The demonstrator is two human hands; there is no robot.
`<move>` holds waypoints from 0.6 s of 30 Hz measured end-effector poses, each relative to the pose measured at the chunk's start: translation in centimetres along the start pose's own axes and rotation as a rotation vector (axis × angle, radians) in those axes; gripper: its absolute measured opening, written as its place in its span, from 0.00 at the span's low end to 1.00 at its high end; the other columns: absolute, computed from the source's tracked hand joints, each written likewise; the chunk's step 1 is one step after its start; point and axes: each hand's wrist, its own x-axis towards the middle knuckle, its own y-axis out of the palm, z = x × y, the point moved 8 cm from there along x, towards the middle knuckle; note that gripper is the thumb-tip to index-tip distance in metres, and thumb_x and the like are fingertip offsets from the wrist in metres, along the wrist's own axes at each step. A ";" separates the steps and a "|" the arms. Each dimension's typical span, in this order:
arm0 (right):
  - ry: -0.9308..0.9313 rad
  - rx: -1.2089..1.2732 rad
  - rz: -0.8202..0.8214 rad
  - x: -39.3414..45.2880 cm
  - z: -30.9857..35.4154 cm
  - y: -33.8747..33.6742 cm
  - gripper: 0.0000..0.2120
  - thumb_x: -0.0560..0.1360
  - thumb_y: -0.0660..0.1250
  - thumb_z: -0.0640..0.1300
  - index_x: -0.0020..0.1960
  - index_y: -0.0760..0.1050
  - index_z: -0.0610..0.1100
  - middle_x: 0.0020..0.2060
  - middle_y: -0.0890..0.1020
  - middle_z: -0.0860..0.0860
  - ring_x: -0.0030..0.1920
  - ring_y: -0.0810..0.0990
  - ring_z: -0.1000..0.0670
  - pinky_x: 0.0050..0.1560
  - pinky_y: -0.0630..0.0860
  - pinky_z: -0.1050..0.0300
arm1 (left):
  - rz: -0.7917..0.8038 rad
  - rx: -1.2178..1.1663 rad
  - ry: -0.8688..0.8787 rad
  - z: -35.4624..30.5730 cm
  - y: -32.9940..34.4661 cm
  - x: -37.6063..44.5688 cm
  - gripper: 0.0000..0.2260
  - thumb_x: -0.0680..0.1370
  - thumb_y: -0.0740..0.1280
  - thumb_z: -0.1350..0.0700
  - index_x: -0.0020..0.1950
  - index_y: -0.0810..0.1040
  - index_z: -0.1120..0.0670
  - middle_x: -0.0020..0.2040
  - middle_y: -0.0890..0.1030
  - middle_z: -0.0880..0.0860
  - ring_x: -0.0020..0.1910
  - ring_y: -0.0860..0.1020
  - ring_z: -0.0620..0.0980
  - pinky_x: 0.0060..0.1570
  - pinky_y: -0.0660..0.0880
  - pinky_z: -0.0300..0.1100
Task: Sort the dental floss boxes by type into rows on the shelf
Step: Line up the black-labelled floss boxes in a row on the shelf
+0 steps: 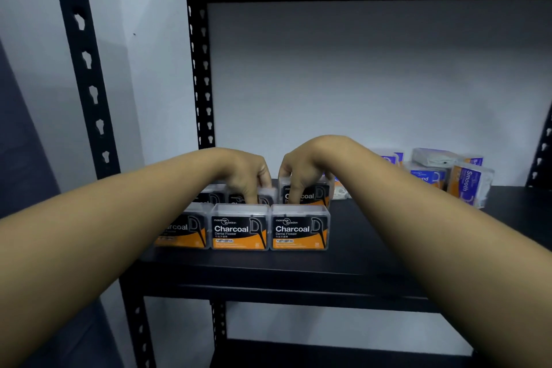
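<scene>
My left hand (245, 176) pinches a far-row Charcoal box (263, 196); my right hand (301, 172) grips the raised Charcoal box (307, 193) just right of it. 3 Charcoal boxes (239, 230) line the shelf (373, 254) near edge. Purple boxes (466, 182) sit far right.

We look onto a black metal shelf (358, 251) where 3 Charcoal flosser boxes (299, 230) stand side by side along the front, more Charcoal boxes (310, 193) behind them, and purple-and-orange boxes (466, 182) clustered well apart at the right rear.
</scene>
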 end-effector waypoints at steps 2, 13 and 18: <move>0.006 0.016 0.025 0.4 -0.1 0.6 0.09 0.70 0.81 0.45 0.48 0.82 0.51 0.56 0.84 0.43 0.55 0.84 0.35 0.46 0.85 0.35 | 0.033 0.001 -0.010 0.6 0.1 -0.3 0.18 0.65 0.82 0.60 0.53 0.87 0.52 0.53 0.87 0.61 0.44 0.82 0.56 0.58 0.79 0.59; -0.035 0.091 0.017 0.3 -0.5 0.8 0.09 0.73 0.78 0.43 0.49 0.83 0.53 0.51 0.80 0.48 0.57 0.80 0.40 0.48 0.85 0.35 | -0.015 0.062 -0.262 5.2 -3.6 -5.4 0.26 0.62 0.85 0.54 0.59 0.85 0.50 0.53 0.87 0.46 0.58 0.82 0.49 0.59 0.81 0.57; -0.028 0.119 0.000 0.2 -0.2 0.7 0.18 0.73 0.78 0.45 0.61 0.80 0.50 0.53 0.80 0.48 0.59 0.80 0.40 0.47 0.84 0.34 | -0.047 0.039 -0.303 5.6 -3.0 -5.7 0.20 0.65 0.84 0.58 0.55 0.86 0.52 0.53 0.86 0.51 0.57 0.83 0.53 0.54 0.82 0.59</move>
